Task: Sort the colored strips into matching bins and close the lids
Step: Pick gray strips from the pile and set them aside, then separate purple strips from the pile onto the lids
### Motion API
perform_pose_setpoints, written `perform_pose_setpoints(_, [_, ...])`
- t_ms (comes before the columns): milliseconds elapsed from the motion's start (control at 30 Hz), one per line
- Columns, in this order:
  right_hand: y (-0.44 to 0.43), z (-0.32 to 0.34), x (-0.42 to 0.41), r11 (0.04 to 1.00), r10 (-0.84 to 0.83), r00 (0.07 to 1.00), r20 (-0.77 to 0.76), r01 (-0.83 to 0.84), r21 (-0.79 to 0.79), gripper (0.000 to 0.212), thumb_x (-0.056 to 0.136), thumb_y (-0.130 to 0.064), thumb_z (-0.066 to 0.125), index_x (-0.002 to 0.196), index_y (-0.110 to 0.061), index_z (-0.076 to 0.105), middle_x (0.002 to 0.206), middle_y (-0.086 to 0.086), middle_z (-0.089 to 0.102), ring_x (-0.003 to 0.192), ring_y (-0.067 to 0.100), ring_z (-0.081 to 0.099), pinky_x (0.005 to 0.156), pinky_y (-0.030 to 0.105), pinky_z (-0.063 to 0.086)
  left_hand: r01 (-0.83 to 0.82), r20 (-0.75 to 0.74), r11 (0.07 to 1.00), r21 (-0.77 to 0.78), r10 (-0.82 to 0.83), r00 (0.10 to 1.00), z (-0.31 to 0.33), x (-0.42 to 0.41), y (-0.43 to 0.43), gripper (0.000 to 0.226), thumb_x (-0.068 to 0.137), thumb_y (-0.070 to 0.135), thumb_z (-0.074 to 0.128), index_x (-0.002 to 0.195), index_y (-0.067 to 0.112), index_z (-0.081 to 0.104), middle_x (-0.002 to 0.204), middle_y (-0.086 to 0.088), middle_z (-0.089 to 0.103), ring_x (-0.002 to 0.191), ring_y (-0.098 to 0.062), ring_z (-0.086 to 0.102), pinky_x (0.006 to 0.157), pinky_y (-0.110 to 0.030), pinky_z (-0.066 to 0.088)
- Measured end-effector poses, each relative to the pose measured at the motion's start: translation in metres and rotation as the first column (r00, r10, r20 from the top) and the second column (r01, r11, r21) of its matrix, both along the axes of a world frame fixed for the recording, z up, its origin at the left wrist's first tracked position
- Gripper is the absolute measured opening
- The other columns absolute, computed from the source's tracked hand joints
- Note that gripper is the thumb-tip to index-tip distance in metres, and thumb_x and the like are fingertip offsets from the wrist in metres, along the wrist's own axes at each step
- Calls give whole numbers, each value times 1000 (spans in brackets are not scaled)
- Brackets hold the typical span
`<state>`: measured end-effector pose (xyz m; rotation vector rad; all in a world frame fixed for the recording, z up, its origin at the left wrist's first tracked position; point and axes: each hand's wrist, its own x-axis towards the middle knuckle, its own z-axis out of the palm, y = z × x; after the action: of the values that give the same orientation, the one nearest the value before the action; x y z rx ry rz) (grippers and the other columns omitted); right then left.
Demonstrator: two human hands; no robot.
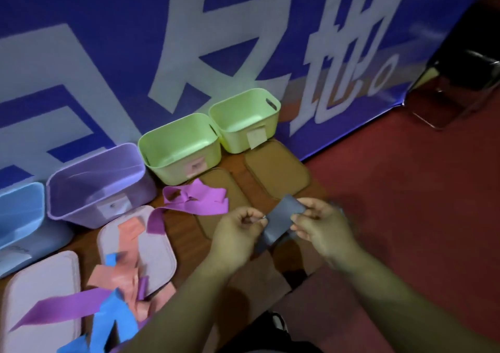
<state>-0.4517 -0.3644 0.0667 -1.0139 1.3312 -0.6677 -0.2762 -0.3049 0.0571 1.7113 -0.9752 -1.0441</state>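
Observation:
My left hand point(238, 233) and my right hand point(322, 226) both pinch a grey strip point(277, 221) held between them above the floor. Open bins stand in a row along the banner: a blue bin point(19, 217) at far left, a purple bin point(100, 185), a green bin point(178, 149) and a second green bin point(243, 122). Purple strips point(197, 199) lie in front of the nearer green bin. A loose pile of pink strips point(121, 277), blue strips point(111, 320) and a long purple strip point(62, 306) lies at lower left.
Two pale lids point(151, 252) point(40, 298) lie on the floor under the strip pile. Two brown lids point(278, 168) point(224, 190) lie in front of the green bins. A blue banner point(189, 41) stands behind the bins. A dark folding chair point(460, 82) stands at upper right on red carpet.

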Motion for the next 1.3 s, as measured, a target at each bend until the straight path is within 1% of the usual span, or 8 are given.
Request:
perform_pose_setpoints(167, [-50,-41,-51,998,39,940,-339,-53,-32,44,87,-18,71,129,-16,60,97,-1,71,94,22,71,91,48,56,127,174,986,111,-145,974,-33,-39,-31,21,90,21,68,111,23,63,97,10,66,86,-4,63,69,-7,43])
perform_pose_setpoints(267, [-60,-57,-61,954,283,785,-551,-289,77,61,94,-30,64,148,-14,40,143,5,53,134,24,48,111,31,36,142,241,964,226,-197,950,-54,-41,-22,29,90,26,66,119,23,62,104,9,66,98,-13,64,79,-20,45])
perform_pose_setpoints(433, [-48,-79,-55,920,354,749,-560,-388,62,67,94,-30,64,152,-15,33,153,6,42,137,23,43,102,26,37,124,260,935,333,-217,941,-79,-21,6,36,87,26,70,121,19,62,109,2,71,100,-16,68,85,-21,48])
perform_pose_setpoints(533, [-37,-81,-41,853,420,650,-634,-521,32,66,94,-33,62,152,-14,34,156,5,36,140,22,39,106,30,37,110,331,940,324,-222,917,-83,-3,24,37,87,25,70,122,18,63,111,0,70,100,-13,67,83,-15,45])
perform_pose_setpoints(700, [-11,-83,-1,726,481,519,-707,-688,-10,68,92,-42,63,151,-23,34,159,-1,28,146,19,28,116,33,31,65,508,952,298,-216,834,-80,35,60,39,86,34,64,124,24,64,117,1,66,107,-20,63,94,-29,49])
perform_pose_setpoints(933, [29,-79,85,500,482,248,-840,-866,31,66,89,-58,53,148,-34,35,160,-5,28,144,23,32,113,46,31,-141,602,951,274,-55,797,-70,84,135,35,85,33,64,120,28,64,110,1,66,99,-24,63,83,-35,52])
perform_pose_setpoints(1033, [42,-79,117,491,454,215,-865,-870,41,63,88,-58,51,145,-33,39,158,-5,32,144,22,30,115,50,27,-222,633,927,302,-21,774,-76,109,167,45,80,38,62,122,25,63,114,-3,66,99,-30,63,81,-36,52])
perform_pose_setpoints(1300, [97,-83,198,313,581,180,-794,-950,14,64,89,-48,59,147,-27,41,159,0,31,144,20,31,116,28,22,-345,646,880,327,59,761,-86,172,233,49,79,45,58,123,23,64,115,-5,64,104,-30,61,90,-38,49])
